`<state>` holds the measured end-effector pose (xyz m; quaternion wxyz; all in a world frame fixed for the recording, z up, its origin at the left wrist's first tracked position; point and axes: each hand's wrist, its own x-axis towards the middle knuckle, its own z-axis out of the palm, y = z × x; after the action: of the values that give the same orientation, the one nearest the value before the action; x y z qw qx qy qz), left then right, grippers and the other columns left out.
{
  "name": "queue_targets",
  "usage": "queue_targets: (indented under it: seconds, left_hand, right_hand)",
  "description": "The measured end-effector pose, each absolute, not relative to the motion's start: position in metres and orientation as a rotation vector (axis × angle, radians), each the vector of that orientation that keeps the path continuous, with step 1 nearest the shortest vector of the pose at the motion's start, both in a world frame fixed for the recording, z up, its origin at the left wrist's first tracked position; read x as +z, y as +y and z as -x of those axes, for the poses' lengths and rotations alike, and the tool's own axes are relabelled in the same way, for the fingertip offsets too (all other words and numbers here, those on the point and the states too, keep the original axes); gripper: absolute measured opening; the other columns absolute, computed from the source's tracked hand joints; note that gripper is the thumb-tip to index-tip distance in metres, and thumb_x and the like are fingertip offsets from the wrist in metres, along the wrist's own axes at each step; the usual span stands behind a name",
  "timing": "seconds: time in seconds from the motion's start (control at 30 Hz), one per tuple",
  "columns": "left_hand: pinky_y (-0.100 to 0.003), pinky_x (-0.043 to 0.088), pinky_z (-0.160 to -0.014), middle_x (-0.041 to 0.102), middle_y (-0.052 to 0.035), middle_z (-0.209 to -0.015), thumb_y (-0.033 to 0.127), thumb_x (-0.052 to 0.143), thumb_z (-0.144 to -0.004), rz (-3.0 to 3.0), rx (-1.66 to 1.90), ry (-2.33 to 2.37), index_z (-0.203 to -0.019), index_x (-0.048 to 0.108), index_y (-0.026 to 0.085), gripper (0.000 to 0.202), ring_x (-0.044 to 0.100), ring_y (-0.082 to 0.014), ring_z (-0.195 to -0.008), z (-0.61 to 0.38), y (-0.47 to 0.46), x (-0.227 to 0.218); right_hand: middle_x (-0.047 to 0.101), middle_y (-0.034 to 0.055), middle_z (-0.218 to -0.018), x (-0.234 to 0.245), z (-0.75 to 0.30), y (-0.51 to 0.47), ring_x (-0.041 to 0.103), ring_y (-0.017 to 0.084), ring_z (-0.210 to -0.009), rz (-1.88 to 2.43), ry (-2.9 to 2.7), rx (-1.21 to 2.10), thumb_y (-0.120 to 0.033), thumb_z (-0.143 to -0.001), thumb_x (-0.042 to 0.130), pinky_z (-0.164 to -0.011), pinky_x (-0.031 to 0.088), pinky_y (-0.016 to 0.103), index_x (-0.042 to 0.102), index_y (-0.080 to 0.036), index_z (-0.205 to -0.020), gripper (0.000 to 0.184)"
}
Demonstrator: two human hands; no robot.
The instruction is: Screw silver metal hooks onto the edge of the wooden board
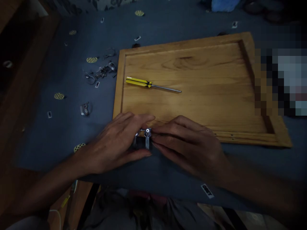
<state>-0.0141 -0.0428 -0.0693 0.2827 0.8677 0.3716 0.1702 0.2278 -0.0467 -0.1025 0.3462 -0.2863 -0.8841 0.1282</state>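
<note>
A metal cabinet hinge with a cross-head screw showing sits at the near edge of a wooden cabinet door. My left hand curves round its left side, the thumb below and the fingers above. From the right, the fingertips of my right hand press together against the hinge's side. Parts of the hinge are hidden behind my fingers. A screwdriver with a yellow and black handle lies on the door panel, its shaft pointing right.
Left of the door, loose hinges and screws lie in a pile on the dark patterned tablecloth. Another hinge rests nearer to me. Wooden furniture borders the left side, and a blue object is at the back.
</note>
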Motion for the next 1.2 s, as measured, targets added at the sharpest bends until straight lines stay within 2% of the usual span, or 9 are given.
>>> queue_targets:
  seconds: [0.23,0.5,0.8,0.97,1.1,1.2]
  left_hand:
    - [-0.042,0.059,-0.096,0.067,-0.0079,-0.12,0.048,0.066,-0.098,-2.329,0.459,0.995,-0.146,0.041,0.027,0.058,0.065,-0.0262,-0.114,0.014,-0.043,-0.069]
    - [-0.043,0.056,-0.101,0.067,-0.0083,-0.122,0.045,0.069,-0.096,-2.304,0.455,0.982,-0.146,0.042,0.025,0.06,0.064,-0.0261,-0.115,0.014,-0.042,-0.07]
    - [-0.044,0.058,-0.1,0.068,-0.0079,-0.122,0.039,0.068,-0.098,-2.312,0.426,1.005,-0.144,0.04,0.027,0.055,0.065,-0.025,-0.117,0.011,-0.045,-0.065]
    - [-0.042,0.059,-0.101,0.068,-0.0076,-0.127,0.047,0.069,-0.096,-2.312,0.439,1.01,-0.144,0.041,0.028,0.058,0.066,-0.0246,-0.119,0.014,-0.044,-0.067]
    - [-0.034,0.06,-0.09,0.07,-0.0055,-0.121,0.046,0.062,-0.101,-2.286,0.631,1.08,-0.136,0.049,0.028,0.041,0.069,-0.0204,-0.11,0.023,-0.028,-0.058]
    - [-0.035,0.056,-0.093,0.072,-0.0055,-0.114,0.041,0.057,-0.103,-2.395,0.659,1.134,-0.122,0.059,0.024,0.026,0.068,-0.0208,-0.107,0.026,0.0,-0.042]
  right_hand:
    - [0.079,0.0047,-0.106,-0.104,-0.227,-0.049,0.067,0.02,-0.089,0.728,-2.357,0.171,-0.018,-0.098,0.068,-0.074,0.055,0.037,0.071,-0.021,-0.101,0.006]
    - [0.079,0.0023,-0.108,-0.109,-0.226,-0.053,0.067,0.019,-0.097,0.756,-2.343,0.106,-0.015,-0.099,0.067,-0.079,0.053,0.037,0.07,-0.021,-0.109,0.012]
    - [0.077,0.0048,-0.107,-0.108,-0.225,-0.052,0.066,0.02,-0.099,0.726,-2.346,0.147,-0.016,-0.104,0.054,-0.083,0.052,0.038,0.072,-0.019,-0.104,0.018]
    - [0.077,0.0062,-0.101,-0.11,-0.222,-0.05,0.067,0.019,-0.091,0.691,-2.32,0.119,-0.014,-0.102,0.054,-0.079,0.053,0.037,0.073,-0.017,-0.1,0.019]
    - [0.077,0.0054,-0.097,-0.107,-0.222,-0.048,0.066,0.019,-0.087,0.674,-2.331,0.108,-0.015,-0.104,0.05,-0.077,0.053,0.037,0.072,-0.017,-0.099,0.023]
    - [0.077,0.0057,-0.098,-0.105,-0.223,-0.047,0.067,0.02,-0.09,0.664,-2.358,0.074,-0.015,-0.104,0.049,-0.079,0.054,0.037,0.072,-0.017,-0.099,0.024]
